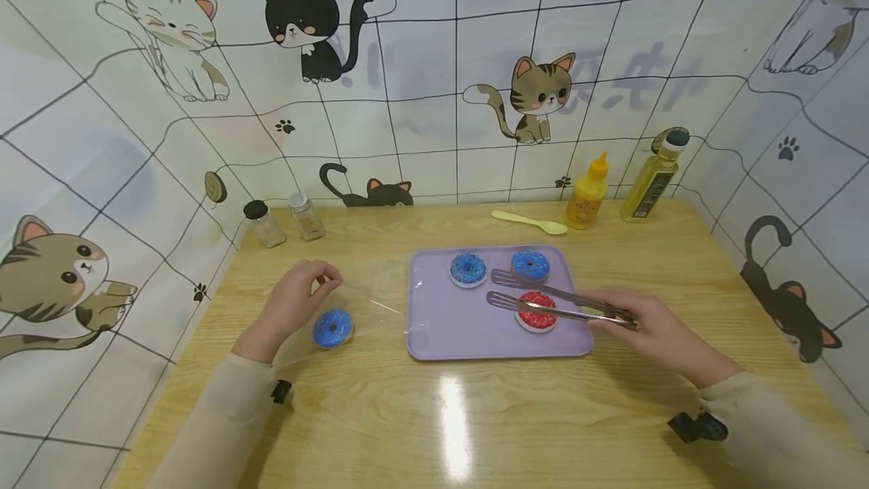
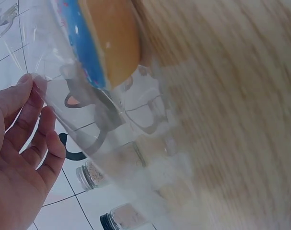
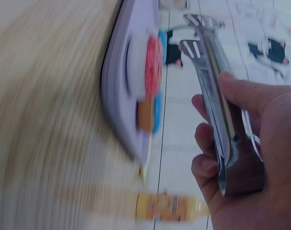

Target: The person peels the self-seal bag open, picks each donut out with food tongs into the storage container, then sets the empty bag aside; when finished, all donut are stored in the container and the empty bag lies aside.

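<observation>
My left hand point(image 1: 295, 302) pinches the edge of a clear plastic bag point(image 2: 83, 139) between thumb and fingertips. A blue-iced toy donut point(image 1: 333, 328) sits on the table by that hand; whether it lies inside the bag or behind its film, I cannot tell. My right hand point(image 1: 641, 327) grips metal tongs point(image 3: 217, 110), their slotted ends apart and reaching left above the purple tray point(image 1: 441, 342). Beneath the tongs is a red-topped donut point(image 1: 536, 313) on the tray. Behind it lie two blue donuts, one speckled point(image 1: 468, 269) and one point(image 1: 530, 266) partly crossed by a tong arm.
Along the back stand two small shakers, one black-capped point(image 1: 265, 225) and one silver-capped point(image 1: 307, 217). A pale yellow spoon point(image 1: 529, 222), a yellow squeeze bottle point(image 1: 587, 198) and an oil bottle point(image 1: 655, 179) are at the back right. Cat-patterned walls point(image 1: 421, 119) enclose the wooden table point(image 1: 380, 406).
</observation>
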### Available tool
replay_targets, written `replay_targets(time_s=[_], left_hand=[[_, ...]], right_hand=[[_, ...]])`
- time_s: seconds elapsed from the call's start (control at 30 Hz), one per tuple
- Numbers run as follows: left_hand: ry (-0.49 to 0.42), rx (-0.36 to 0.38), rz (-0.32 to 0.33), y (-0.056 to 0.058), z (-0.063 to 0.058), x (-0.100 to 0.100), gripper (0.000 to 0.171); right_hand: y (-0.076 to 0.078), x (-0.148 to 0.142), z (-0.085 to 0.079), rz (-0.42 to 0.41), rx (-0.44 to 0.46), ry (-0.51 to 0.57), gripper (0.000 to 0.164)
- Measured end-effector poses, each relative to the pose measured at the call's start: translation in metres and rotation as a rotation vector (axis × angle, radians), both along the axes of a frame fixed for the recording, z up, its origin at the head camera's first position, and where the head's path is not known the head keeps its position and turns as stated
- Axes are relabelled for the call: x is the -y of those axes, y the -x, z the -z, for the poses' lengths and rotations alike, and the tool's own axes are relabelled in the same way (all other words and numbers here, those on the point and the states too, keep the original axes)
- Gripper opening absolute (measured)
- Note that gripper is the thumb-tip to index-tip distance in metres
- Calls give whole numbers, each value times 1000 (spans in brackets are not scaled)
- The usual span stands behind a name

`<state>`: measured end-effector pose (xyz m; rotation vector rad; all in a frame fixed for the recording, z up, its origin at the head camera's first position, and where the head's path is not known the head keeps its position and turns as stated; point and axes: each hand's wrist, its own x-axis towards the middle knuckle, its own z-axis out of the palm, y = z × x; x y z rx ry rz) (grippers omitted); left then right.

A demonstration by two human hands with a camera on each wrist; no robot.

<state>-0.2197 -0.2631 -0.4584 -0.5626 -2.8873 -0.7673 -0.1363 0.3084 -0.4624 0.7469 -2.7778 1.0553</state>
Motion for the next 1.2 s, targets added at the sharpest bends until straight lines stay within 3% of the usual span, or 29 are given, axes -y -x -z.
replay_targets(time_s=[0.17,0.47,0.7,0.97,1.2], left_hand=[[-2,5,17,0,-3,-3,7],[-2,3,3,-2,-1,-2,6],[-4,2,-1,-3,-1,-2,6],[3,-2,-14,-4,-3,-2,7],[3,-4,-9,-4,-6,-4,6]], right_hand=[[8,37,2,-96,-76,-32,46],[29,92,-12,-130,-94,-77,43],[48,121,-15,-199,-154,-110,37],[57,147,-5,-243,-55,-114,39],[61,172,5,-288,-24,-170,41]])
